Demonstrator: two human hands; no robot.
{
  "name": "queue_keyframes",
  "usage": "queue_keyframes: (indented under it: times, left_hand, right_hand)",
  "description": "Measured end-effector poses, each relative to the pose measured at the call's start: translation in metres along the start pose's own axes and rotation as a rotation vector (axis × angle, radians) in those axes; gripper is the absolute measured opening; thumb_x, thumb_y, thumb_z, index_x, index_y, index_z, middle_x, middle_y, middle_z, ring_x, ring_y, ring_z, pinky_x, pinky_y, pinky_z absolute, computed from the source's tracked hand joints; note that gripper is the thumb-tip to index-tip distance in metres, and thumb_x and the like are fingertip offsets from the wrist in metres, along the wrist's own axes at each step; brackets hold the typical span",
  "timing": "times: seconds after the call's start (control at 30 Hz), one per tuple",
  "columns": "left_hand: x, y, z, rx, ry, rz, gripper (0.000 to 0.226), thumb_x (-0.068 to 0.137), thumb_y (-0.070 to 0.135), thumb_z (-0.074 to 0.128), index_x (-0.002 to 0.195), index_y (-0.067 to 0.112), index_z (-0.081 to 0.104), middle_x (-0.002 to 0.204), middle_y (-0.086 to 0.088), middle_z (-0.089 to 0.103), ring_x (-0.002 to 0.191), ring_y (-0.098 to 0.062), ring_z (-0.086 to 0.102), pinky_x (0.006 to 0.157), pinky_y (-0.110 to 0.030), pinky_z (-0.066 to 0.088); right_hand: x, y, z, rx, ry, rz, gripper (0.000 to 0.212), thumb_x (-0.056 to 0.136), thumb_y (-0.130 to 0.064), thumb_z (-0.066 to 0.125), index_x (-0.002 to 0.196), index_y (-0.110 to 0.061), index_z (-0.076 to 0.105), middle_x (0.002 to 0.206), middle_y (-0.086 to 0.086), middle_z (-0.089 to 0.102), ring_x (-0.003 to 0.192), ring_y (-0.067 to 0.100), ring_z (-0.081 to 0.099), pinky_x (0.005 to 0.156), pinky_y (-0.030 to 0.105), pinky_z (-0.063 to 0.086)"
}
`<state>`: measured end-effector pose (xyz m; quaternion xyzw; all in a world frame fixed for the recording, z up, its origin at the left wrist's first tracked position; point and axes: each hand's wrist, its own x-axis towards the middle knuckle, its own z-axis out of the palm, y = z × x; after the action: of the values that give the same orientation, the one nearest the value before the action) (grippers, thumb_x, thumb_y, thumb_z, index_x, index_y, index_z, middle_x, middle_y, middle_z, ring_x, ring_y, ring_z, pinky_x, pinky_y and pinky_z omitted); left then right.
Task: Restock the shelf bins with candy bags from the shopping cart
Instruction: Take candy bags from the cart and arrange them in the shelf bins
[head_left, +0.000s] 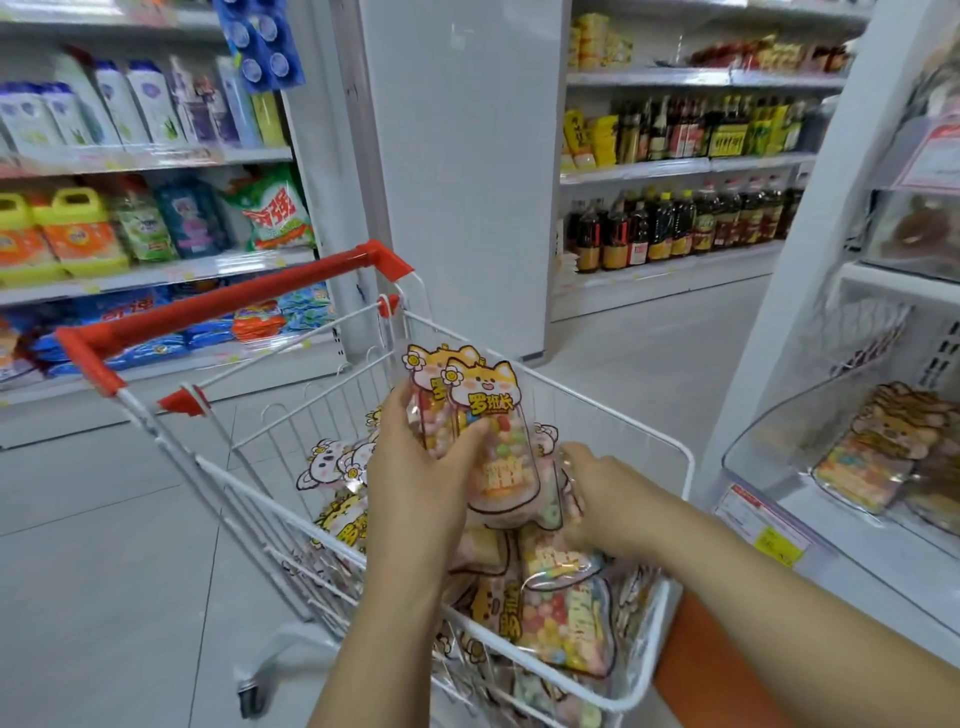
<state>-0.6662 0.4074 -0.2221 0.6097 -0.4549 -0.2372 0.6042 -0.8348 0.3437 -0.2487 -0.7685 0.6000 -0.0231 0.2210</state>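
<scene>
The left hand (415, 467) is raised over the shopping cart (688, 462), forearm angled up from below, and two candy bags (498, 447) are held upright in it, its fingers (402, 410) curled behind them and the thumb pressed across the front. The right hand (608, 493) is stretched low into the cart, touching the piled candy bags (566, 613); its fingers are partly hidden behind the held bags, so a grip cannot be told. A clear shelf bin (769, 441) with a few like bags inside is seen just right of the cart. The cart's red handle (218, 306) is turned away, over a pale tiled floor (104, 571). Detergent shelves (78, 228) are seen at left and bottle shelves (675, 223) beyond a white column (467, 156).
</scene>
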Motion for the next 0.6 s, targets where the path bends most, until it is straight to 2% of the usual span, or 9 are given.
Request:
queue_keyframes:
  times: [0.07, 0.13, 0.2, 0.3, 0.33, 0.4, 0.43, 0.5, 0.6]
  left_hand:
    - [0.000, -0.002, -0.002, -0.013, 0.005, -0.012, 0.073, 0.083, 0.031, 0.079, 0.146, 0.033, 0.042, 0.127, 0.016, 0.064, 0.112, -0.002, 0.063, 0.096, -0.039, 0.056]
    - [-0.001, -0.002, -0.004, -0.018, 0.009, -0.011, 0.071, 0.083, 0.031, 0.079, 0.144, 0.034, 0.044, 0.125, 0.017, 0.065, 0.111, -0.003, 0.064, 0.096, -0.040, 0.056]
    - [-0.002, -0.001, -0.004, -0.005, 0.015, -0.010, 0.067, 0.083, 0.033, 0.079, 0.141, 0.037, 0.044, 0.122, 0.020, 0.065, 0.109, -0.001, 0.064, 0.097, -0.040, 0.055]
    - [-0.003, 0.003, -0.005, 0.000, 0.040, -0.009, 0.067, 0.084, 0.032, 0.077, 0.142, 0.037, 0.044, 0.113, 0.030, 0.061, 0.106, 0.009, 0.060, 0.099, -0.036, 0.053]
    - [-0.004, 0.004, -0.005, -0.007, 0.042, -0.003, 0.067, 0.085, 0.032, 0.077, 0.143, 0.036, 0.043, 0.110, 0.033, 0.058, 0.106, 0.013, 0.057, 0.099, -0.034, 0.052]
    - [-0.005, 0.004, -0.003, -0.027, 0.042, 0.013, 0.067, 0.087, 0.030, 0.075, 0.145, 0.033, 0.042, 0.113, 0.030, 0.059, 0.107, 0.013, 0.057, 0.098, -0.029, 0.052]
    - [-0.005, 0.004, -0.002, -0.039, 0.035, 0.008, 0.065, 0.088, 0.030, 0.074, 0.145, 0.031, 0.042, 0.119, 0.026, 0.061, 0.109, 0.009, 0.059, 0.097, -0.028, 0.052]
    - [-0.007, 0.002, 0.001, -0.073, -0.001, -0.032, 0.057, 0.089, 0.034, 0.073, 0.140, 0.034, 0.048, 0.124, 0.016, 0.065, 0.111, -0.002, 0.063, 0.098, -0.034, 0.053]
    - [-0.016, 0.004, 0.005, -0.181, -0.105, -0.130, 0.023, 0.093, 0.041, 0.067, 0.115, 0.039, 0.060, 0.106, 0.013, 0.074, 0.101, -0.011, 0.071, 0.095, -0.050, 0.054]
  right_hand:
    - [-0.001, 0.000, -0.005, 0.078, -0.033, -0.021, 0.100, 0.076, -0.028, 0.084, 0.154, -0.023, 0.021, 0.122, 0.004, 0.058, 0.105, 0.023, 0.058, 0.077, 0.026, 0.047]
    - [-0.005, 0.001, -0.016, 0.164, -0.060, -0.031, 0.097, 0.078, -0.020, 0.080, 0.156, -0.022, 0.021, 0.094, -0.007, 0.056, 0.081, 0.014, 0.056, 0.058, 0.018, 0.040]
    - [-0.014, 0.004, -0.030, 0.242, -0.014, -0.001, 0.088, 0.081, -0.014, 0.075, 0.154, -0.024, 0.028, 0.084, -0.008, 0.055, 0.064, 0.007, 0.054, 0.050, 0.017, 0.039]
    - [-0.029, 0.012, -0.050, 0.150, 0.319, 0.009, 0.063, 0.086, -0.017, 0.068, 0.145, -0.021, 0.046, 0.097, -0.004, 0.064, 0.089, 0.017, 0.065, 0.071, 0.025, 0.048]
    - [-0.035, 0.013, -0.056, 0.136, 0.478, -0.023, 0.051, 0.087, -0.018, 0.067, 0.137, -0.020, 0.055, 0.095, -0.005, 0.063, 0.094, 0.019, 0.063, 0.072, 0.025, 0.045]
    - [-0.047, 0.015, -0.066, 0.345, 0.704, -0.114, 0.025, 0.090, -0.020, 0.068, 0.115, -0.021, 0.065, 0.088, -0.010, 0.061, 0.084, 0.012, 0.061, 0.063, 0.016, 0.041]
    - [-0.052, 0.012, -0.067, 0.543, 0.704, -0.170, 0.015, 0.091, -0.020, 0.069, 0.106, -0.021, 0.065, 0.087, -0.009, 0.064, 0.078, 0.008, 0.062, 0.060, 0.011, 0.040]
    - [-0.056, 0.003, -0.061, 0.869, 0.513, -0.239, 0.012, 0.091, -0.021, 0.072, 0.101, -0.021, 0.067, 0.095, -0.006, 0.072, 0.081, 0.004, 0.066, 0.069, 0.015, 0.047]
    - [-0.048, -0.006, -0.037, 0.954, 0.375, -0.230, 0.015, 0.086, -0.022, 0.077, 0.099, -0.023, 0.070, 0.098, -0.004, 0.075, 0.088, 0.013, 0.071, 0.083, 0.034, 0.057]
